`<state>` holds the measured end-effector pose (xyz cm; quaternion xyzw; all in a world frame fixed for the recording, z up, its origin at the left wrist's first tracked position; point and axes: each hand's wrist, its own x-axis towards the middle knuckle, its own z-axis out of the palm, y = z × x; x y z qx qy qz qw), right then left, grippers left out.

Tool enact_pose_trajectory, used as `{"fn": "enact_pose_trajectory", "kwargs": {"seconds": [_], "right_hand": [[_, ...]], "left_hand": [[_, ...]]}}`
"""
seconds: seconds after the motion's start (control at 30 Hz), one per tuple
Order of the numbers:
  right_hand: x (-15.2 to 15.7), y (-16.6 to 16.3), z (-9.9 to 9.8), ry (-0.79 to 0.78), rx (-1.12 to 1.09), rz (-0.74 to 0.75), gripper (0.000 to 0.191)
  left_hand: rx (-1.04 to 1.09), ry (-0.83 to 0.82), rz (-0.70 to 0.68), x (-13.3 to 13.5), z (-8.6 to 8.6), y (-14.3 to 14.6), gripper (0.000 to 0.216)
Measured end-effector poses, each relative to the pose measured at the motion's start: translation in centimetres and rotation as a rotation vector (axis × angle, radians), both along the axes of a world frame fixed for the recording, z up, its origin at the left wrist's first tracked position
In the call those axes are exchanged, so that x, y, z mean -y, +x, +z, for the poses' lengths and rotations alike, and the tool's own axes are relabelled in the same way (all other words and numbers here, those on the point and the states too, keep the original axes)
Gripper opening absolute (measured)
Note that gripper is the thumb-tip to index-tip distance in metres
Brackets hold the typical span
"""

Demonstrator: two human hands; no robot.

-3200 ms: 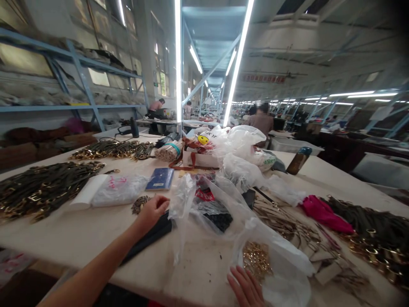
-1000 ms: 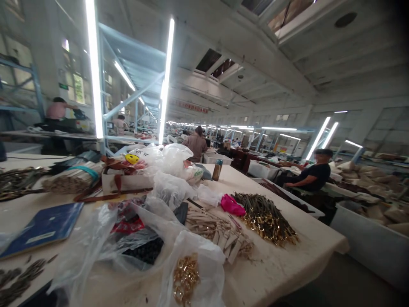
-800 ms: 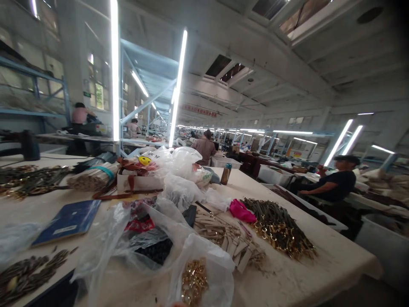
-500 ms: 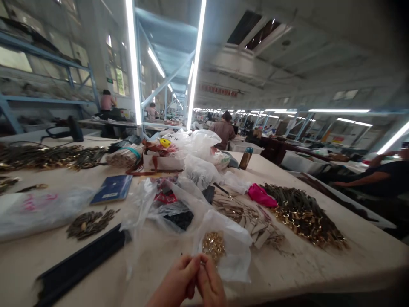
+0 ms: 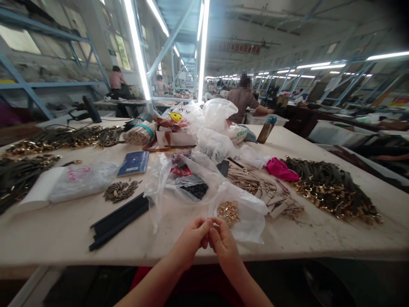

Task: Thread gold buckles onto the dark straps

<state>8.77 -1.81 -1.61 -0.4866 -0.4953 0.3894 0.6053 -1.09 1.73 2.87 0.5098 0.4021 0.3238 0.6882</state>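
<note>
My left hand (image 5: 192, 235) and my right hand (image 5: 223, 238) meet fingertip to fingertip over the front of the table. Both have their fingers closed in a pinch. Whatever lies between the fingertips is too small and hidden to name. Just beyond them, a heap of small gold-coloured metal pieces (image 5: 228, 213) rests on a clear plastic bag (image 5: 251, 224). To the left lies a long black grooved strip (image 5: 119, 219), with a pile of what look like sunflower seeds (image 5: 120, 191) behind it.
At right is a heap of dark straps with gold clasps (image 5: 335, 192), beside a pink cloth (image 5: 281, 169). Thin pale strips (image 5: 271, 192) lie nearer the middle. A blue booklet (image 5: 133, 163), a bottle (image 5: 266, 130) and plastic bags (image 5: 220, 115) stand farther back. A person (image 5: 243, 100) sits beyond.
The view has swung right and down, so both forearms and the table's front edge now show. My hands stay pressed together near the gold pieces.
</note>
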Motion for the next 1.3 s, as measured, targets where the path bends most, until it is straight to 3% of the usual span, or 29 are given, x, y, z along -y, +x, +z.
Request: {"fn": "enact_pose_trajectory", "kwargs": {"seconds": [0.27,0.33,0.43,0.5,0.57,0.63,0.77,0.83,1.07,1.2,1.3], "right_hand": [[-0.8,0.0,-1.1,-0.115,-0.168,-0.093,0.041],[-1.0,0.0,-0.8,-0.19,-0.338,-0.033,0.038],[-1.1,0.1,-0.2,-0.3,-0.72,0.176,0.022],[-1.2,0.4,0.1,-0.353,-0.96,0.288,0.015],[-1.3,0.5,0.1,-0.392,-1.121,0.314,0.012],[-1.4,0.6,-0.2,-0.416,-1.206,0.271,0.01],[-1.5,0.6,-0.8,-0.469,-1.279,0.124,0.01],[-1.5,0.6,-1.0,-0.489,-1.289,0.102,0.009],[-1.3,0.2,-0.4,-0.428,-1.231,0.127,0.019],[-1.0,-0.3,-1.1,-0.46,-1.149,0.084,0.018],[-1.0,-0.2,-1.7,-0.519,-1.121,0.059,0.016]], "left_hand": [[-0.083,0.171,0.021,-0.6,-1.3,0.2,0.031],[-0.177,0.336,0.015,-1.0,-1.7,-0.1,0.027],[-0.439,0.69,-0.048,-1.3,-2.0,-0.9,0.015],[-0.568,0.839,-0.119,-1.5,-1.9,-1.4,0.009],[-0.578,0.83,-0.142,-1.6,-1.7,-1.7,0.009],[-0.493,0.706,-0.098,-1.8,-1.5,-1.8,0.011],[-0.304,0.402,-0.02,-1.9,-1.5,-1.8,0.017],[-0.284,0.369,-0.005,-1.8,-1.5,-1.8,0.018],[-0.554,0.778,-0.003,-1.8,-1.3,-1.3,0.012],[-0.685,0.836,-0.157,-1.7,-2.0,-1.1,0.026],[-0.728,0.84,-0.214,-1.6,-2.7,-1.2,0.021]]}}
